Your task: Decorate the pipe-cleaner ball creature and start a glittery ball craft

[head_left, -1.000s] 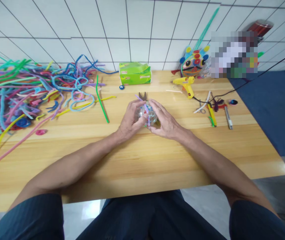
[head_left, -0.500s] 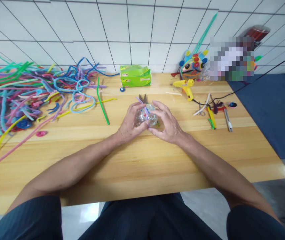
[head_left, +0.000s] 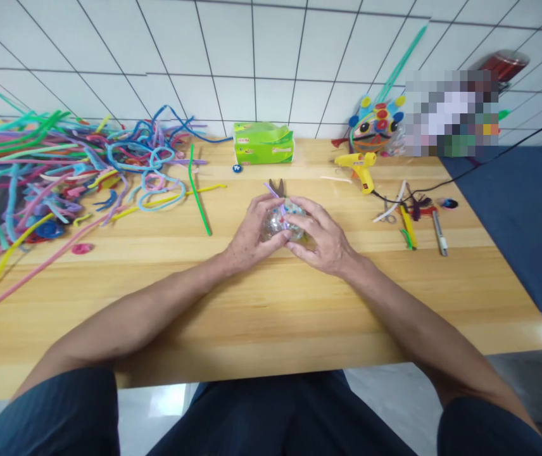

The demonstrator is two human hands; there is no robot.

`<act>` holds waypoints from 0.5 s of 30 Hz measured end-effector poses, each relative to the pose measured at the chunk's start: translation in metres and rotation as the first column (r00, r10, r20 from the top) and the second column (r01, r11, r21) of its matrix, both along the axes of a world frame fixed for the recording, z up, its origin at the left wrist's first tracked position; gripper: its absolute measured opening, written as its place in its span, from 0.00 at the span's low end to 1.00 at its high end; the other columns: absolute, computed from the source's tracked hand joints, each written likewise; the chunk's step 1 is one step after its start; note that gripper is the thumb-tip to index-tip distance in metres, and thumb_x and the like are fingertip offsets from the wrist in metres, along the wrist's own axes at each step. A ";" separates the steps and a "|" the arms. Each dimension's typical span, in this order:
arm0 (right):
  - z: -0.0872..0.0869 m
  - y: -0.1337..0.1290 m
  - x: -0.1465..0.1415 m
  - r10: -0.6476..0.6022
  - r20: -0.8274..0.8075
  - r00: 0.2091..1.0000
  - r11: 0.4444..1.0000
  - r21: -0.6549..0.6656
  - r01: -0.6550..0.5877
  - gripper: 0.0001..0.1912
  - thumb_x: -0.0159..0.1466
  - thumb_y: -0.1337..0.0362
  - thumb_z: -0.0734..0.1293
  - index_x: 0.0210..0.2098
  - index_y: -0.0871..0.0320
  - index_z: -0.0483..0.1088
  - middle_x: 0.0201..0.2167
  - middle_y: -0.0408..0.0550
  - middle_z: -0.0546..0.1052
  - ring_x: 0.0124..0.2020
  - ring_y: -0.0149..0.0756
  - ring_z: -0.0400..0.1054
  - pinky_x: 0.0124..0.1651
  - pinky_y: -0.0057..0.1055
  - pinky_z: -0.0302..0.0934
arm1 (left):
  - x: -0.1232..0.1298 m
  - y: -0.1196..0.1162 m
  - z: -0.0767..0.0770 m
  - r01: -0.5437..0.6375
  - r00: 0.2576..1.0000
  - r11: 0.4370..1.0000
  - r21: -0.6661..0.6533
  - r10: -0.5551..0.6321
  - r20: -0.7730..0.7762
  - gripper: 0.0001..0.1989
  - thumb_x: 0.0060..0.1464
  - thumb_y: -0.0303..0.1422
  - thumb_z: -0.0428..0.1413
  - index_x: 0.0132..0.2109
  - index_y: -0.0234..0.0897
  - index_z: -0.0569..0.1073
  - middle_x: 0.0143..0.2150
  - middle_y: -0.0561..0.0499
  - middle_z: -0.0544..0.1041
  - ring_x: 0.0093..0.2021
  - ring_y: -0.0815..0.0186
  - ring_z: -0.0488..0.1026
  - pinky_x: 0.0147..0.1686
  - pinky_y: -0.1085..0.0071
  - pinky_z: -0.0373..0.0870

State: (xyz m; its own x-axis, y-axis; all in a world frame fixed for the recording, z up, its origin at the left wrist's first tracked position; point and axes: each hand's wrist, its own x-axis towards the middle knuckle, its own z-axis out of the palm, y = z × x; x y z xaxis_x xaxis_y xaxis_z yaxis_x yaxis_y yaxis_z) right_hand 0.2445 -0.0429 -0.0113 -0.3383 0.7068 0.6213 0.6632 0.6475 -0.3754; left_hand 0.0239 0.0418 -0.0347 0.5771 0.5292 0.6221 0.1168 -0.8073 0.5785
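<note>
Between my hands is a clear, rounded plastic piece (head_left: pixel 273 223) with small coloured spots, and a purple pipe cleaner (head_left: pixel 269 189) runs across its top. My left hand (head_left: pixel 251 233) curls around its left side, thumb at the near edge. On the right side, my right hand (head_left: pixel 322 235) grips it, with a finger lying on top by the pipe cleaner. Just behind it, the dark jaws of a pair of pliers (head_left: pixel 277 187) stick out; their handles are hidden by the piece and my hands.
A heap of coloured pipe cleaners (head_left: pixel 52 158) covers the table's left. A green tissue pack (head_left: pixel 264 144) stands at the back. To the right are a yellow glue gun (head_left: pixel 362 171) with its cord, scissors (head_left: pixel 385 215), a knife (head_left: pixel 440 234) and a decorated animal head (head_left: pixel 376 126).
The whole view has shifted slightly. My right fingers have closed in a little over the top of the plastic piece; my left hand keeps its hold.
</note>
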 end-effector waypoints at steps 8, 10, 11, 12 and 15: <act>0.006 -0.003 0.000 -0.010 -0.179 0.984 0.994 -0.110 -0.010 0.35 0.68 0.55 0.76 0.72 0.49 0.65 0.71 0.61 0.72 0.73 0.56 0.67 0.73 0.58 0.65 | 0.001 -0.001 0.001 0.028 0.999 1.000 0.005 -0.028 0.028 0.30 0.70 0.46 0.61 0.71 0.44 0.63 0.67 0.37 0.70 0.71 0.49 0.67 0.69 0.44 0.70; 0.012 0.000 0.003 -0.068 -0.297 0.953 0.971 -0.241 -0.006 0.30 0.69 0.50 0.74 0.67 0.49 0.70 0.68 0.58 0.75 0.71 0.53 0.69 0.72 0.55 0.67 | 0.002 -0.003 0.003 0.047 0.998 0.999 0.022 -0.047 0.037 0.30 0.68 0.42 0.62 0.72 0.46 0.63 0.67 0.38 0.69 0.71 0.49 0.68 0.69 0.44 0.70; 0.016 0.003 0.004 -0.110 -0.356 0.928 0.949 -0.316 -0.009 0.27 0.70 0.47 0.73 0.64 0.49 0.73 0.67 0.56 0.77 0.69 0.52 0.71 0.71 0.53 0.67 | 0.002 -0.003 0.004 0.059 0.997 0.998 0.031 -0.060 0.039 0.31 0.67 0.40 0.63 0.72 0.46 0.63 0.67 0.38 0.69 0.71 0.49 0.68 0.69 0.44 0.70; 0.020 0.007 0.005 -0.150 -0.408 0.900 0.921 -0.390 -0.024 0.25 0.71 0.44 0.72 0.61 0.49 0.76 0.64 0.53 0.79 0.67 0.50 0.73 0.70 0.51 0.68 | 0.002 -0.003 0.005 0.074 0.996 0.996 0.039 -0.076 0.040 0.31 0.67 0.39 0.63 0.72 0.46 0.63 0.68 0.38 0.68 0.71 0.49 0.68 0.68 0.44 0.71; 0.028 0.024 0.005 -0.229 -0.528 0.818 0.815 -0.564 -0.135 0.28 0.68 0.36 0.71 0.52 0.51 0.82 0.56 0.49 0.84 0.61 0.49 0.76 0.68 0.47 0.68 | 0.002 -0.003 0.008 0.138 0.989 0.989 0.057 -0.140 0.043 0.32 0.66 0.37 0.63 0.72 0.47 0.63 0.69 0.37 0.66 0.71 0.48 0.67 0.69 0.44 0.71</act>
